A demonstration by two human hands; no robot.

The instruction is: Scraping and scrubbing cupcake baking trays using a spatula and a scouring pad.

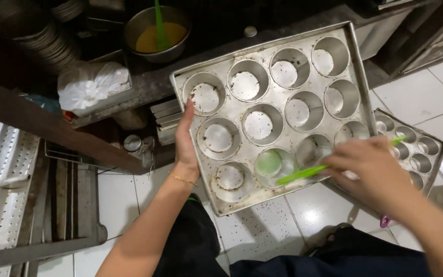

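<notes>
Dim — perhaps overhead glare — blurred edges

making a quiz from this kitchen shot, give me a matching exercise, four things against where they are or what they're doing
Things:
1. left hand
2. right hand
3. metal bowl
4. second muffin tray

Places or states:
a. holds yellow liquid, up on the counter
b. grips the near tray's left edge
c. lies partly under the near tray, at right
d. holds a green brush over a cup

Pairs: 1-b, 2-d, 3-a, 4-c

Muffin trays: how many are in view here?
2. One large metal muffin tray is held tilted by the left hand, while the right hand works a green brush in it. A second tray lies behind it at right, partly hidden.
</notes>
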